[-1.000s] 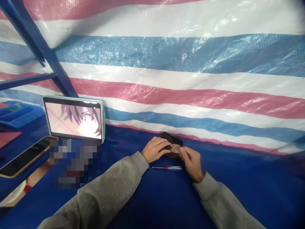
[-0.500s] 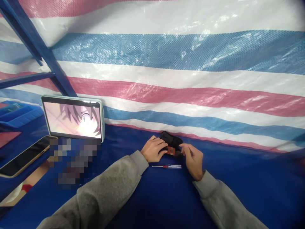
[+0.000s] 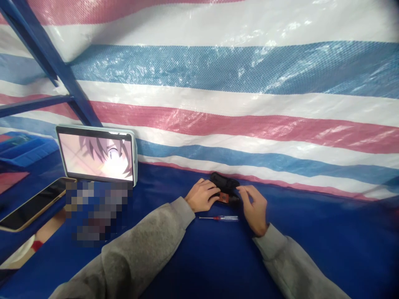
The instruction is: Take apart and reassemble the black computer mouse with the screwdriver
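A small black casing (image 3: pixel 225 181) lies on the blue tabletop near the striped sheet, with a small orange-brown board (image 3: pixel 223 197) showing at its near side. My left hand (image 3: pixel 202 195) holds the left end of this casing, thumb near the board and fingers bent over the edge. At the right end, my right hand (image 3: pixel 254 205) has thumb and forefinger pinched together; whatever lies between those fingertips is too small to make out. A screwdriver (image 3: pixel 218 218) with a clear handle and a red collar lies just in front of the casing, its tip pointing left.
To the left stands a tablet (image 3: pixel 96 153) playing a cartoon. A phone (image 3: pixel 34 203) lies beside it, next to a blurred-out patch. Blue plastic trays (image 3: pixel 29 147) sit at the far left. Behind the table hangs a striped plastic sheet (image 3: pixel 237 120), with a blue metal frame (image 3: pixel 46 54) at left.
Almost nothing differs. My right hand has shifted very slightly at the casing's right end, while the left hand keeps its hold. The whole view has drifted a little.
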Available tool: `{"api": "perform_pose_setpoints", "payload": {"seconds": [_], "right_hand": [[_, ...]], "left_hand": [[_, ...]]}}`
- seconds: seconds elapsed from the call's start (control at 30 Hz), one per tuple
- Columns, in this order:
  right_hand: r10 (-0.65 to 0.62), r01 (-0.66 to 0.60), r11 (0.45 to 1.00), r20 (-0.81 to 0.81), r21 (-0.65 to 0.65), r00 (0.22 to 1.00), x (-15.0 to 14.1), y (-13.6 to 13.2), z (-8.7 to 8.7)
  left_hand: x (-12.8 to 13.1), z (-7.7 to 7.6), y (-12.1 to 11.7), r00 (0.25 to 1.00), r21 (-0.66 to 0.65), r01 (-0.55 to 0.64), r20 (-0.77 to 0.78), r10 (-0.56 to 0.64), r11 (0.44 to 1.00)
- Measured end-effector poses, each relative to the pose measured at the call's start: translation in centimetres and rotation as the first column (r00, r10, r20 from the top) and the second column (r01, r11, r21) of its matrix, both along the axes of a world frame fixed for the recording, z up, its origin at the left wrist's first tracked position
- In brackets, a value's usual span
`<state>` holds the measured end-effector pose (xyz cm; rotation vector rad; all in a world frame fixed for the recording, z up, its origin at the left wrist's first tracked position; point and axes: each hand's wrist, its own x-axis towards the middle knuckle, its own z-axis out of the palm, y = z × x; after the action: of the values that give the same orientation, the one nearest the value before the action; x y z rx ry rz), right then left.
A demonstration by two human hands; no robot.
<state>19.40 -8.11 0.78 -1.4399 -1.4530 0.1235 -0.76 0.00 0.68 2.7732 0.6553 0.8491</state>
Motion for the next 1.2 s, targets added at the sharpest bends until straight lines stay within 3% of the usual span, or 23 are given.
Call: {"api": "perform_pose_setpoints", "payload": {"seconds": [0.1, 0.2, 0.37, 0.6, 0.77, 0.9, 1.0, 1.1, 1.2], "right_hand": [[-0.03, 0.031, 0.999, 0.103, -0.014, 0.994, 0.6, 0.7, -0.7], [0.03, -0.013, 0.996, 0.198, -0.085, 0.98, 1.3, 1.4, -1.6], [0.116, -0.09, 0.987, 0.204, -0.133, 0.972, 2.3, 2.2, -2.2], [0.079, -0.069, 0.994, 0.12, -0.084, 0.99, 3.0, 2.0, 0.6], [-0.023, 0.02, 0.995, -0.035, -0.099, 0.999, 2.5, 1.3, 3.4], [0.046, -0.071, 0.985, -0.156, -0.16, 0.987, 1.7, 1.0, 5.1], [0.114, -0.158, 0.966, -0.207, -0.207, 0.972, 1.5, 1.0, 5.3], [0.121, -0.155, 0.959, -0.152, -0.239, 0.981, 1.9, 1.1, 5.0], [0.147, -0.124, 0.977, 0.125, -0.176, 0.981, 2.4, 1.0, 4.4]], "left_hand": [[0.0, -0.1, 0.0, 1.0, -0.008, -0.017, -0.004, 0.017, 1.0], [0.1, 0.0, 0.0, 0.999, -0.026, -0.028, -0.035, 0.027, 0.999], [0.2, 0.1, -0.1, 0.998, -0.05, -0.049, -0.052, 0.047, 0.998], [0.1, -0.4, 0.1, 0.999, -0.038, -0.031, -0.027, 0.03, 0.999], [-0.1, 0.2, -0.2, 0.983, -0.01, -0.12, 0.142, 0.12, 0.993], [-0.2, 0.5, -0.1, 0.976, 0.022, -0.115, 0.191, 0.109, 0.993], [-0.2, 0.2, 0.2, 0.979, 0.033, -0.08, 0.193, 0.072, 0.996], [-0.2, -0.2, 0.3, 0.974, 0.038, -0.063, 0.219, 0.053, 0.997], [-0.3, -0.2, 0.1, 0.974, 0.034, -0.034, 0.227, 0.025, 0.999]]}}
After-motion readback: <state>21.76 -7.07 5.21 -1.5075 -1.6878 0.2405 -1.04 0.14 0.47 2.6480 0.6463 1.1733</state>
